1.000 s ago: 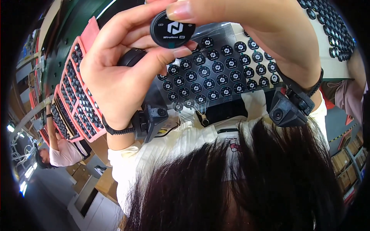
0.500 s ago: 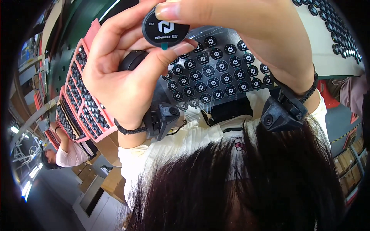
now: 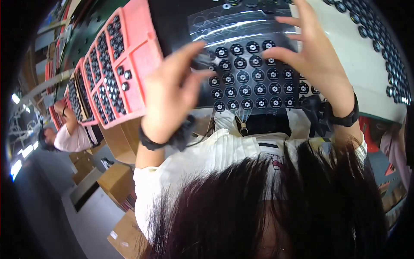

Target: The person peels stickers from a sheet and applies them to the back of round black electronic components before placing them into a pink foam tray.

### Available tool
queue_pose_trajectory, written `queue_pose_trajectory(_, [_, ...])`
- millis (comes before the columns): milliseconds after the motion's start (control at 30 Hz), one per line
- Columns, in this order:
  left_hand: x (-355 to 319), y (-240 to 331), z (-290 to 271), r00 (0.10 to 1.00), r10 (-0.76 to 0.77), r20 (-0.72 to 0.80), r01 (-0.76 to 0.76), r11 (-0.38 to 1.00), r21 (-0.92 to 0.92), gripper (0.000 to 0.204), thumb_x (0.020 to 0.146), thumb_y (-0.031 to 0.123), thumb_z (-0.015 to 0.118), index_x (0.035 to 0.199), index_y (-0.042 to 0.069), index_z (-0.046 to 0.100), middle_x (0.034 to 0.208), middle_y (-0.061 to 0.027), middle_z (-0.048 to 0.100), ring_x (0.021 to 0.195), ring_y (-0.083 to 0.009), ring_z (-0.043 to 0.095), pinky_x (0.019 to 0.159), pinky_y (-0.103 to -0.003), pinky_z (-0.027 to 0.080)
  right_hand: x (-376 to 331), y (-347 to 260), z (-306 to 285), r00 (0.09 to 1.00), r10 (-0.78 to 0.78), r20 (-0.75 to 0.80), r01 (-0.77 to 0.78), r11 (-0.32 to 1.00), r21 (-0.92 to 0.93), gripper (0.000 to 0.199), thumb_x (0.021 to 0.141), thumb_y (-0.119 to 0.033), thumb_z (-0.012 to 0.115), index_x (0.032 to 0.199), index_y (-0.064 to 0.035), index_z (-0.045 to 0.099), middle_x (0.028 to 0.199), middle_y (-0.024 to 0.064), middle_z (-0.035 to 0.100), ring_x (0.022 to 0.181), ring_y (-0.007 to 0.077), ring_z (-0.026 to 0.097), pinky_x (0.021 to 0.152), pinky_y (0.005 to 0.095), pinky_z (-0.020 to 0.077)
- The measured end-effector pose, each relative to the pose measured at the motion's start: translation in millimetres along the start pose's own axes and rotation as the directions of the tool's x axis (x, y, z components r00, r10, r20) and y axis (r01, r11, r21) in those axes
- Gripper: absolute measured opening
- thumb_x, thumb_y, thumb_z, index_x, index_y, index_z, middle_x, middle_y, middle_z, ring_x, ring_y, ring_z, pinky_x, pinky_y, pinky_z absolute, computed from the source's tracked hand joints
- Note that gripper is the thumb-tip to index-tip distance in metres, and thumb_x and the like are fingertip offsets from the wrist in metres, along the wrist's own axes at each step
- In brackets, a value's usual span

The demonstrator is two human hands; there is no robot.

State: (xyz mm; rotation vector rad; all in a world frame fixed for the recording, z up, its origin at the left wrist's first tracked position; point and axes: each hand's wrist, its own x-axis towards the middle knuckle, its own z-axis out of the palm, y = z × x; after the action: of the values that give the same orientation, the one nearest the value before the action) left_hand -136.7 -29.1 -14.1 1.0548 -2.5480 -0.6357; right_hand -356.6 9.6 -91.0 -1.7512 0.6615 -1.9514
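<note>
A clear sheet [image 3: 241,26] carrying rows of round black stickers [image 3: 246,90] lies on a dark surface in front of me. My left hand [image 3: 172,95] hovers over the sheet's left edge. A small dark round piece [image 3: 199,61] seems pinched between its thumb and forefinger. My right hand [image 3: 315,60] is above the sheet's right side with fingers spread, its fingertips close to the top row of stickers and holding nothing. Black bands circle both wrists.
Pink trays [image 3: 138,60] filled with small black discs stand to the left. A white surface [image 3: 366,64] on the right has a row of black discs along its edge. Another person [image 3: 73,134] works at the far left, with cardboard boxes [image 3: 116,181] below.
Both hands have dropped away from the camera and moved apart. The black disc held up in my right fingers is gone from them. The sheet of stickers is now uncovered.
</note>
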Motion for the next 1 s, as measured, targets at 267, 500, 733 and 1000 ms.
queue_pose_trajectory(267, [-95, -172, -60, 0.870, -0.493, -0.003, 0.216, 0.376, 0.901, 0.031, 0.074, 0.008, 0.058, 0.104, 0.002, 0.055, 0.071, -0.0131, 0.058, 0.065, -0.0254, 0.059, 0.058, -0.033, 0.048, 30, -47, -4, 0.714, 0.698, -0.058, -0.477, 0.424, -0.770, 0.083, 0.068, -0.011, 0.072, 0.132, -0.0012, 0.022, 0.131, 0.0206, 0.031, 0.108, 0.0304, 0.047, 0.089, 0.0344, 0.0428])
queue_pose_trajectory(500, [-108, -178, -87, 0.740, -0.663, 0.113, 0.672, 0.722, -0.163, 0.041, 0.073, -0.001, 0.055, 0.115, 0.002, 0.053, 0.076, -0.0152, 0.056, 0.075, -0.0184, 0.058, 0.065, -0.027, 0.045, 16, -40, -24, 0.624, 0.781, 0.019, -0.479, 0.401, -0.781, 0.082, 0.070, -0.014, 0.070, 0.133, -0.0019, 0.020, 0.131, 0.0201, 0.031, 0.105, 0.0278, 0.049, 0.088, 0.0339, 0.0429])
queue_pose_trajectory(733, [-139, -195, -89, 0.767, -0.635, -0.093, 0.641, 0.766, 0.057, 0.041, 0.074, -0.003, 0.051, 0.115, -0.002, 0.051, 0.093, -0.0189, 0.058, 0.090, -0.0223, 0.057, 0.075, -0.027, 0.044, 3, -27, -31, 0.629, 0.777, -0.016, -0.577, 0.452, -0.680, 0.050, 0.074, -0.011, 0.066, 0.119, -0.0014, 0.045, 0.110, 0.0142, 0.046, 0.089, 0.0182, 0.054, 0.081, 0.0290, 0.0450])
queue_pose_trajectory(1000, [-143, -190, -36, 0.734, -0.633, -0.247, 0.676, 0.646, 0.354, 0.044, 0.076, 0.000, 0.049, 0.120, 0.000, 0.047, 0.114, -0.0217, 0.053, 0.107, -0.0266, 0.050, 0.087, -0.031, 0.040, -2, 3, -24, 0.675, 0.713, 0.188, -0.472, 0.613, -0.634, 0.021, 0.075, -0.009, 0.064, 0.095, -0.0025, 0.059, 0.082, 0.0053, 0.056, 0.076, 0.0159, 0.057, 0.072, 0.0271, 0.0456])
